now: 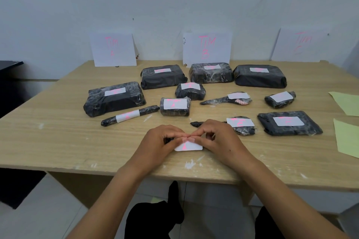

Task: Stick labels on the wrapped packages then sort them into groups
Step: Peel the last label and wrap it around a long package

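Note:
My left hand (158,142) and my right hand (219,140) meet at the table's front middle. Both have fingers curled around a small black wrapped package (168,140), mostly hidden under them. Their thumbs press a white label (189,147) with a pink mark onto it. Several black wrapped packages with white labels lie farther back, among them a large one (114,99) at the left, a thin rod-shaped one (129,115) and a flat one (289,123) at the right.
Three white signs with pink writing lean on the wall: left sign (113,49), middle sign (206,47), right sign (300,44). Pale green sheets (347,137) lie at the wooden table's (58,141) right edge. A dark surface (9,64) stands at far left.

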